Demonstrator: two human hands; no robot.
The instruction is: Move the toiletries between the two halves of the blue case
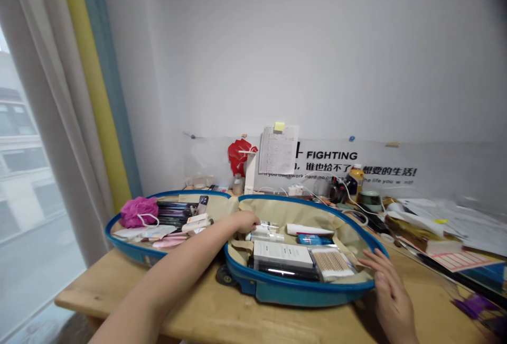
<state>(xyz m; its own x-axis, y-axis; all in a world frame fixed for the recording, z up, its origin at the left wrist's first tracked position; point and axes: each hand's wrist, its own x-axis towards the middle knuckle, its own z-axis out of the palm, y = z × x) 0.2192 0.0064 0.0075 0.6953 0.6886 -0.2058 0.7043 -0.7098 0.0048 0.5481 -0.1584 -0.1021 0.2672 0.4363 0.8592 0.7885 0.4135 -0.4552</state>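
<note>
Suitcase: a blue-rimmed suitcase lies open on the wooden bench, its two beige-lined shells side by side, a black wheel at the front between them.
Left hand: the left hand reaches into the suitcase's right shell, at its inner left end, beside small clear bottles; its fingertips are partly hidden, so I cannot tell whether it grips one.
Right hand: the right hand is at the suitcase's outer right rim, fingers extended and a little spread, the tips over the edge; it lifts nothing.
Right shell, back: a white tube lies in the suitcase with a blue packet just in front.
Right shell, front: a white box lies flat, a glossy black item along the suitcase's front wall, and a clear pack of cotton swabs to the box's right.
Left shell: a magenta mesh bath puff sits at the suitcase's far left end, dark slim sticks beside it, pink items toward the front.
Behind the suitcase: a banner reading "FIGHTING" is on the wall, a printed sheet overlapping it; a yellow bottle stands behind the right shell.
Right of the suitcase: loose papers are piled up.
Left of the suitcase: a curtain hangs by a window.
</note>
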